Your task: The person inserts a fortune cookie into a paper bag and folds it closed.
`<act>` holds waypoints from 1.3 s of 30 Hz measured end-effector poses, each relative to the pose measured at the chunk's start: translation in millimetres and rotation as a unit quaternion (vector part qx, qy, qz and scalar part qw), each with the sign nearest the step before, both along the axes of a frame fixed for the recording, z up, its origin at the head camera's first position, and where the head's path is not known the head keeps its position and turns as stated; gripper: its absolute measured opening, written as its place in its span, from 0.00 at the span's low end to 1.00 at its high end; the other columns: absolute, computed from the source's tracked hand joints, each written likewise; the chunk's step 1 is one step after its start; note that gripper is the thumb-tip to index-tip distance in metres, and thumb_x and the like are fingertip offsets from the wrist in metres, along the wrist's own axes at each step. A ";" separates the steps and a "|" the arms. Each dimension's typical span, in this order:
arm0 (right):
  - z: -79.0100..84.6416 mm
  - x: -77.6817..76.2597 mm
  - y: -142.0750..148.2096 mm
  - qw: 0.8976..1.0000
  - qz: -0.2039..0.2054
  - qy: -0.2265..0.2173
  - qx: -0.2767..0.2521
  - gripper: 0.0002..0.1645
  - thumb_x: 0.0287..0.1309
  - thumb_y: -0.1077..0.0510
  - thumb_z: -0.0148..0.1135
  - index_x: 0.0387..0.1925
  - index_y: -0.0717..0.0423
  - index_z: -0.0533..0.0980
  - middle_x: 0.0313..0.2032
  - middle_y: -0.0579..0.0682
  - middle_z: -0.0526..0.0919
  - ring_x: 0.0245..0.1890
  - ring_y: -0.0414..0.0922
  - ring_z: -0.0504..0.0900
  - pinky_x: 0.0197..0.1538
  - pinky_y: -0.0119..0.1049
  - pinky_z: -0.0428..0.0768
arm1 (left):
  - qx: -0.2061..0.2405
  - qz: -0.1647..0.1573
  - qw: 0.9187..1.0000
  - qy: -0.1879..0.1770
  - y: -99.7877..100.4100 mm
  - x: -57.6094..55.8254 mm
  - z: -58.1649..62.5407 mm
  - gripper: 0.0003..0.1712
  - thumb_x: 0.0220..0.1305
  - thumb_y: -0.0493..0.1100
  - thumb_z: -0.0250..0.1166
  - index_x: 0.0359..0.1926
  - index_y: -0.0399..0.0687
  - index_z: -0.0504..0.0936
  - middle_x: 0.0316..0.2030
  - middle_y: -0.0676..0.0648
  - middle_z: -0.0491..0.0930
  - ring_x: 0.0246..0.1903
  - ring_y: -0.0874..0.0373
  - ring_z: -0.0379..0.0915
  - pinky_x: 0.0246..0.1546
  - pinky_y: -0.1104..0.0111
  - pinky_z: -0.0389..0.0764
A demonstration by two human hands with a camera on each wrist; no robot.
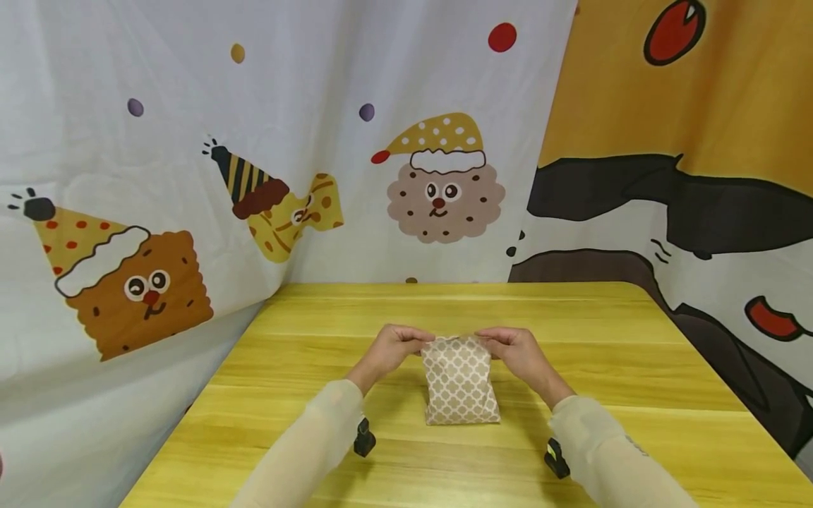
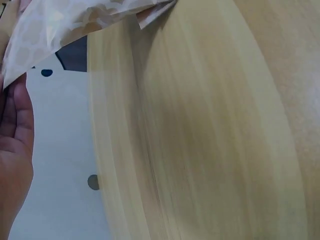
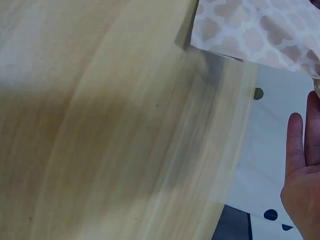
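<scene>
A small beige paper bag [image 1: 459,384] with a white lattice pattern stands upright over the middle of the table, its bottom edge towards me. My left hand [image 1: 396,346] pinches its upper left corner between thumb and fingers. At the upper right corner, my right hand [image 1: 517,351] pinches the paper in the same way. The left wrist view has the bag [image 2: 60,27] slanting down to the left hand [image 2: 17,135]. In the right wrist view, a bottom corner of the bag [image 3: 215,30] shows, and two fingers of the right hand [image 3: 305,175] extend straight.
The yellow wood-grain table [image 1: 305,437] has its far edge against a white curtain [image 1: 330,63] printed with cartoon biscuits. A darker patterned curtain [image 1: 635,92] hangs at the right. Black wrist devices [image 1: 364,439] are strapped under both sleeves.
</scene>
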State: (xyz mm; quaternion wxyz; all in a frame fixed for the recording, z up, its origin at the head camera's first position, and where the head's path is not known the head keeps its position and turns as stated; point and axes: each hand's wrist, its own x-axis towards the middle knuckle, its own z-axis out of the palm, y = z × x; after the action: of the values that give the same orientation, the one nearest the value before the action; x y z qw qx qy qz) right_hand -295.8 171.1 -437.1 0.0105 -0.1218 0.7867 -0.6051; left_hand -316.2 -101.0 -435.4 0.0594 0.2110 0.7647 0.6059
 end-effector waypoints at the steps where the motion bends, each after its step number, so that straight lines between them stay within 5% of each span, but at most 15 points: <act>1: -1.0 0.1 0.0 1.000 0.002 -0.001 -0.006 0.16 0.70 0.62 0.58 0.55 0.65 0.80 0.49 0.58 0.85 0.44 0.44 0.84 0.48 0.44 0.83 | -0.003 -0.002 1.000 0.003 0.6 0.1 -0.6 0.10 0.69 0.31 0.60 0.46 0.35 0.87 0.47 0.42 0.85 0.44 0.54 0.81 0.48 0.53 0.81; 5: -4.4 1.0 0.0 1.000 0.013 -0.001 -0.026 0.17 0.70 0.62 0.58 0.55 0.68 0.79 0.49 0.60 0.84 0.44 0.46 0.85 0.46 0.39 0.83 | -0.017 -0.007 1.000 0.012 3.5 1.2 -2.7 0.12 0.71 0.31 0.58 0.46 0.38 0.88 0.47 0.45 0.85 0.46 0.56 0.80 0.49 0.57 0.81; 12: -5.3 1.7 4.0 0.999 0.011 -0.026 -0.031 0.18 0.74 0.61 0.51 0.56 0.69 0.78 0.52 0.61 0.82 0.47 0.55 0.83 0.50 0.47 0.82 | -0.077 -0.001 0.995 0.062 8.0 6.0 0.3 0.14 0.71 0.32 0.58 0.43 0.48 0.90 0.44 0.51 0.85 0.38 0.61 0.77 0.46 0.57 0.81; 16: 2.1 0.2 0.9 0.998 0.009 -0.063 -0.021 0.28 0.77 0.47 0.43 0.58 0.64 0.77 0.48 0.57 0.83 0.41 0.53 0.85 0.49 0.46 0.82 | -0.100 0.000 0.989 0.105 11.2 7.8 2.5 0.16 0.70 0.29 0.57 0.42 0.48 0.90 0.43 0.53 0.85 0.38 0.61 0.78 0.41 0.64 0.80; 19: 7.5 -1.0 -2.4 0.996 0.025 -0.078 0.019 0.32 0.74 0.40 0.48 0.57 0.62 0.78 0.43 0.54 0.85 0.38 0.50 0.85 0.46 0.45 0.83 | -0.107 0.003 0.987 0.117 13.0 9.6 3.8 0.17 0.69 0.27 0.56 0.41 0.46 0.90 0.42 0.52 0.85 0.36 0.60 0.77 0.38 0.69 0.79; 23: 10.8 -0.4 -4.8 0.994 0.031 -0.078 0.066 0.23 0.68 0.47 0.62 0.52 0.62 0.82 0.41 0.51 0.85 0.39 0.48 0.83 0.45 0.47 0.82 | -0.107 0.019 0.989 0.097 14.8 12.8 5.6 0.18 0.70 0.31 0.53 0.41 0.46 0.89 0.43 0.52 0.84 0.37 0.59 0.76 0.41 0.67 0.79; 29: 12.2 0.2 -9.2 0.996 0.018 -0.066 0.060 0.16 0.67 0.51 0.64 0.47 0.58 0.83 0.39 0.49 0.85 0.38 0.48 0.80 0.45 0.47 0.80 | -0.110 0.011 0.994 0.025 27.0 14.0 11.1 0.18 0.71 0.50 0.62 0.59 0.53 0.81 0.50 0.52 0.81 0.41 0.59 0.77 0.44 0.62 0.80; 34: 12.0 1.7 -12.0 0.995 0.031 -0.061 0.067 0.16 0.67 0.49 0.63 0.46 0.56 0.84 0.40 0.49 0.84 0.38 0.47 0.78 0.45 0.49 0.79 | -0.126 0.015 0.992 0.026 34.9 15.2 12.3 0.17 0.63 0.44 0.71 0.53 0.51 0.86 0.50 0.52 0.83 0.26 0.61 0.72 0.31 0.68 0.78; 39: 11.0 3.9 -13.5 0.993 0.033 -0.048 0.099 0.12 0.66 0.51 0.64 0.41 0.54 0.86 0.36 0.49 0.84 0.31 0.45 0.74 0.35 0.42 0.77 | -0.119 0.017 0.993 0.017 33.3 16.0 11.8 0.16 0.64 0.46 0.70 0.52 0.53 0.86 0.49 0.51 0.83 0.29 0.61 0.74 0.33 0.66 0.79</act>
State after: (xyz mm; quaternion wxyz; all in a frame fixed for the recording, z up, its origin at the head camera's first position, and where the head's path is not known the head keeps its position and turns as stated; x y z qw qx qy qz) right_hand -291.8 157.6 -426.1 0.0800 -0.1171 0.8366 -0.5291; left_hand -300.3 -67.7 -423.6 0.0607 0.2000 0.8359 0.5076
